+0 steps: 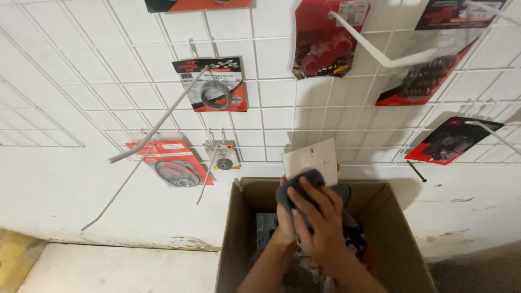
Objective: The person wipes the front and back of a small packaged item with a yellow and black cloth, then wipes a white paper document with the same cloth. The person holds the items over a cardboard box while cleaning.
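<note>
Over the open cardboard box (239, 239), nearest the camera, the right hand (320, 225) presses a grey cloth (304, 187) with fingers curled around it against a white flat package (312, 160). Beneath it, the left hand (285, 228) holds that package from below; how tightly its fingers close cannot be told. Beyond the box, a white wire grid panel (271, 87) carries red blister packs (214, 84) and bare hooks (157, 127).

Parts shop, wire grid (260, 103) w/ carded spares (214, 84) (hooks)
</note>
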